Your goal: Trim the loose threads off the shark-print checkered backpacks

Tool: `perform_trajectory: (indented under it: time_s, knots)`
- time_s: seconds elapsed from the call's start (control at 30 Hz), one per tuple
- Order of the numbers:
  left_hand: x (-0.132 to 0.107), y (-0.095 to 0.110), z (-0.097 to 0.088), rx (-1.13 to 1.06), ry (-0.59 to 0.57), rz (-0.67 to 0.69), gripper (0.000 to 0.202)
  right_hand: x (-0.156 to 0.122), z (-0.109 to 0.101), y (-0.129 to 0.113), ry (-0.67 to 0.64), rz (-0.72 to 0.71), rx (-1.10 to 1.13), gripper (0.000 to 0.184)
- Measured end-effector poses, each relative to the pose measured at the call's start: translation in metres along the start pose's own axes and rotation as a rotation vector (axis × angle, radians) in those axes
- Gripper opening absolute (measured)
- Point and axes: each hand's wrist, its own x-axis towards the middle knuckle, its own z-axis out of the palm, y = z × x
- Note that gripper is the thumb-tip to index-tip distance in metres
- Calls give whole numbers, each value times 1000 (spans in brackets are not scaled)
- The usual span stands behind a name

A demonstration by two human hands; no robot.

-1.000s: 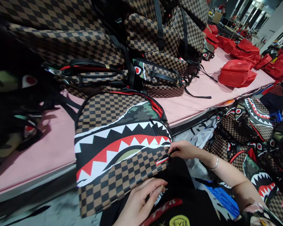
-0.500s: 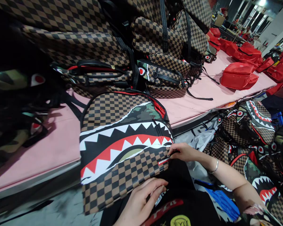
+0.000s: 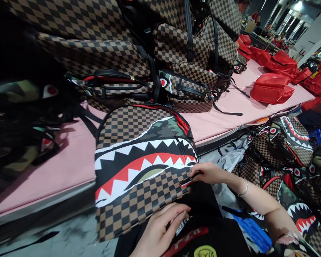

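Observation:
A checkered brown-and-black backpack (image 3: pixel 155 192) with a printed shark mouth leans over the front edge of the table, its zip partly open with red lining showing. My right hand (image 3: pixel 207 173) is closed in a pinch at its lower right side, by the small red label. A narrow dark piece shows at those fingertips; I cannot make out whether it is part of the bag. My left hand (image 3: pixel 163 225) rests along the backpack's bottom edge, fingers stretched to the right and the thumb apart. The black clothing below bears printed patches.
A pink-topped table (image 3: pixel 211 125) carries stacked checkered backpacks (image 3: pixel 96 53) behind and red bags (image 3: pixel 273 87) farther right. Camouflage bags (image 3: pixel 18 91) stand at left. On the right, more shark-print backpacks (image 3: pixel 291 142) lie piled below table height, beside blue plastic (image 3: pixel 253 228).
My right fingers have lifted the strip beside the red label, which now looks tilted. The backpack's left side appears slightly farther right. My left hand stays in place.

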Motion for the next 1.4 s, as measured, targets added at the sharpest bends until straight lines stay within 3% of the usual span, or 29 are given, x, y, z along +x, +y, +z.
perform_trajectory:
  time_s: [0.23,0.4,0.73,0.97,1.07,1.17,1.27,1.4]
  knots:
    - [-2,1,-1,32,39,18,19,-3,-1,2,83,26,14,11]
    - [0,2,-1,13,33,34,20,-8,-8,3,21,62,-22,12]
    - [-2,0,-1,14,31,18,20,2,-1,-4,-12,-25,9,13]
    - [-2,-4,-4,45,41,45,20,-1,-7,1,173,212,176,10]
    - [8,-9,-13,149,114,41,21,-11,-9,9,196,264,171,10]
    - [28,-13,-24,395,195,-36,26,-22,-7,13,208,274,207,12]
    - [51,-13,-29,589,117,-130,26,-31,-5,13,187,214,253,14]
    - [71,-8,-27,564,-45,-192,21,-36,-6,14,155,147,288,22]
